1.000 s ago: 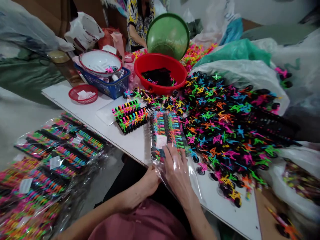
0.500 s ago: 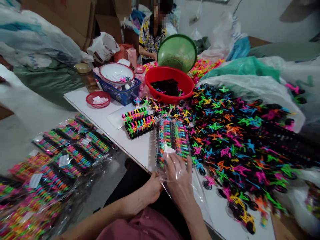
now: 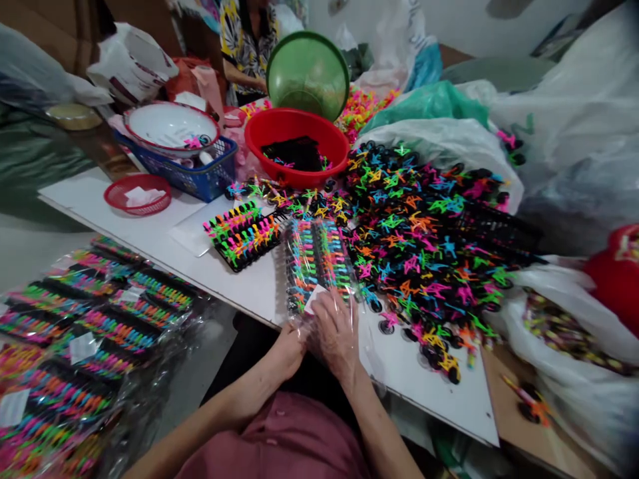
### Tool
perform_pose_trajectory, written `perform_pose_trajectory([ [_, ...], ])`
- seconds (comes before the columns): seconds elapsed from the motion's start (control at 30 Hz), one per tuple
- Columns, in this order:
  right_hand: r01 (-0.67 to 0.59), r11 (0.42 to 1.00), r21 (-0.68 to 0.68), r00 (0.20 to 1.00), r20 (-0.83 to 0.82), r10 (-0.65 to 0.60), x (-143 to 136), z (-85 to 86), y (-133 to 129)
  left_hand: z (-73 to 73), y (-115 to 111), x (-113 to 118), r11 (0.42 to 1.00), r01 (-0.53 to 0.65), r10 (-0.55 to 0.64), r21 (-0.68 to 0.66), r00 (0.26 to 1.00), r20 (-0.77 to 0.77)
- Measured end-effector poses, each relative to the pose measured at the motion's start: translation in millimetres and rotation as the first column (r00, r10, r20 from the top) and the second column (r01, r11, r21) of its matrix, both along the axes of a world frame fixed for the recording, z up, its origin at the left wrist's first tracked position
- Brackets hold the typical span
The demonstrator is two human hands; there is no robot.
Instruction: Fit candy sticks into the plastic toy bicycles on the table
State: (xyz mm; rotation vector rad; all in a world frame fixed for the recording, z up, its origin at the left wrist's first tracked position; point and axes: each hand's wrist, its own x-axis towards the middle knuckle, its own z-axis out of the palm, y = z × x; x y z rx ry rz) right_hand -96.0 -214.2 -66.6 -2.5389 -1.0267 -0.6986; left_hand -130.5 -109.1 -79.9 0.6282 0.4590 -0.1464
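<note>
A clear plastic bag (image 3: 352, 283) lies at the table's near edge, holding two rows of small multicoloured plastic toys (image 3: 329, 249) on black racks. My left hand (image 3: 290, 349) is closed on the bag's near edge, its fingertips partly hidden. Inside the bag mouth, seen through the film, my right hand (image 3: 335, 329) has a white paper slip (image 3: 313, 298) at its fingertips, over the near end of the toys. Just left of the bag sits an unbagged black rack of coloured toys (image 3: 244, 233), beside a flat stack of clear bags (image 3: 192, 233).
A large heap of toys (image 3: 419, 226) covers the table's right side. Behind stand a red basin (image 3: 299, 176), a green basin (image 3: 307, 73), a blue basket (image 3: 200, 179) and a small red basket (image 3: 137, 206). Filled bags (image 3: 94, 313) lie lower left. A person (image 3: 247, 53) sits opposite.
The view has swung right and down, so the table appears further left. Both hands stay at the bag; the paper slip remains at my right fingertips.
</note>
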Motion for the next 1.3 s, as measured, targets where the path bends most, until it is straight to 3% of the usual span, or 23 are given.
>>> perform_pose_trajectory([
  [0.17,-0.024,0.997,0.076,1.000,0.007,0.024,-3,-12.9,-13,-2.1,-2,0,1.000,0.028,-0.028,0.005,0.999,0.025],
  [0.33,-0.035,0.969,0.246,0.999,-0.004,0.037,-5,-9.5,-13,1.9,-3,2,0.998,0.056,-0.056,-0.023,0.998,0.017],
  [0.47,-0.088,0.976,0.197,0.996,0.012,0.087,-7,-9.8,-18,6.2,0,6,1.000,0.018,-0.018,-0.018,1.000,0.007],
  [0.63,-0.141,0.981,0.130,0.988,-0.045,0.148,-17,-26.4,-31,9.7,7,12,0.999,-0.024,0.025,0.041,0.999,-0.043],
  [0.77,0.059,0.941,0.334,0.964,-0.265,0.034,-45,-30.7,-43,11.0,18,19,0.995,0.009,-0.004,0.096,0.999,-0.051],
  [0.83,0.108,0.934,0.341,0.936,-0.351,0.020,-59,-24.4,-47,9.4,26,21,0.985,0.016,-0.013,0.170,1.000,-0.021],
  [0.9,0.001,0.956,0.293,0.922,-0.370,0.112,-63,-15.2,-45,7.0,32,17,0.956,0.030,-0.027,0.291,1.000,-0.014],
  [1.0,-0.146,0.970,0.195,0.912,-0.352,0.208,-46,-4.4,-28,3.7,40,3,0.890,0.076,-0.063,0.450,0.997,-0.043],
  [1.17,0.008,0.984,0.179,0.974,-0.226,0.034,5,-2.7,1,-6.9,57,-23,0.726,0.308,-0.258,0.615,0.951,-0.172],
  [1.3,-0.009,0.994,0.108,0.936,-0.350,0.046,-11,14.8,15,-12.0,69,-41,0.686,0.345,-0.247,0.640,0.938,-0.242],
])
